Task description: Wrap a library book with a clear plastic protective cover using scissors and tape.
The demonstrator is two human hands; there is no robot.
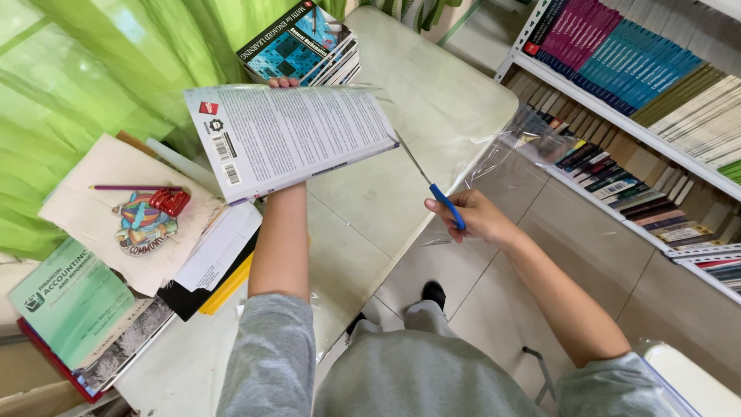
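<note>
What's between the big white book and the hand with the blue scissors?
In the head view, only the scissors' thin blades and clear plastic film span from book to right hand, over the table.

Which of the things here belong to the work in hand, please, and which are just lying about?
In use: book in left hand; blue scissors in right hand; clear plastic sheet.

Lying about: book stack; pencil; red clip; green book; shelf books.

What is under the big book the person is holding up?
Under the white book is the left hand; only its fingers show over the top edge, the palm is covered. Clear plastic film runs out from beneath it, and the pale table lies below.
</note>
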